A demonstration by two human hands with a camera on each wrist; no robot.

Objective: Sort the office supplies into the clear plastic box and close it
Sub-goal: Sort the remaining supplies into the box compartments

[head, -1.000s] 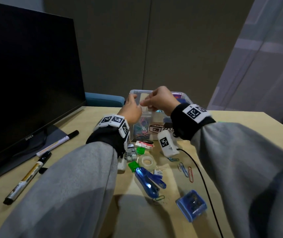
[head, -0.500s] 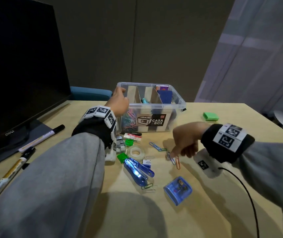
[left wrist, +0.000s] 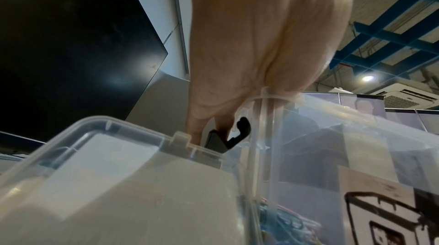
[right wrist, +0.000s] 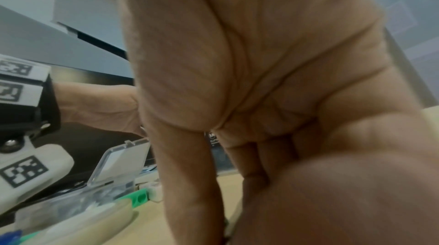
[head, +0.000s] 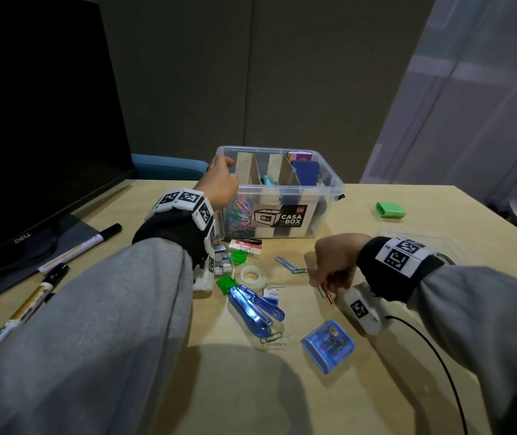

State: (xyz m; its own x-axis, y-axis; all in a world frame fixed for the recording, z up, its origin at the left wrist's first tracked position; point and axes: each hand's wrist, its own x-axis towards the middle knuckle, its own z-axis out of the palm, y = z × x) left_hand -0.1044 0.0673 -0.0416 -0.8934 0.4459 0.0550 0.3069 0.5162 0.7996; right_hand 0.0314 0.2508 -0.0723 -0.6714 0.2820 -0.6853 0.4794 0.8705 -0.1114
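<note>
Since the earlier frame, right hand (head: 335,260) has settled on the tabletop, fingers pinching loose coloured paper clips (head: 326,291). Left hand (head: 221,183) grips the left rim of the lidless clear plastic box (head: 329,183) at the wooden desk's (head: 376,387) far centre; cardboard dividers and coloured clips show inside. Left wrist view alone shows a black latch (left wrist: 237,134) beside the fingers. Label reads "CASA BOX"; black monitor (head: 31,136) reads "DELL".

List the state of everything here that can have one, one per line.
clear plastic box: open, lid off
left hand: resting on the box's left rim
right hand: pinching paper clips on the table
blue stapler: lying on the table
monitor: dark
</note>
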